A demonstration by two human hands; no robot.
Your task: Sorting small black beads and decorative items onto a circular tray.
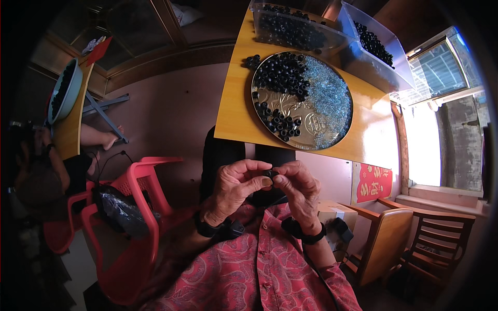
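Observation:
Close in front of my chest, a small black piece [269, 174] is pinched between the fingertips of both hands. My left hand [233, 184] grips it from the left with thumb and forefinger, and my right hand [300, 184] closes on it from the right; the fingers hide most of its shape. Beyond them, on the table, lies a round golden tray [291, 108]. Short black hollow cylinders [282, 75] fill its far left, with a smaller group of them [280, 124] at the near left. Tiny clear bluish pieces [329, 98] cover its right side.
Two clear plastic bins, one behind the tray [306, 33] and one at right [397, 78], hold more black pieces on the yellow table [232, 116]. Red plastic chairs [150, 207] stand left, wooden chairs [441, 233] right. At far left another person sits near a light-blue basin [71, 96].

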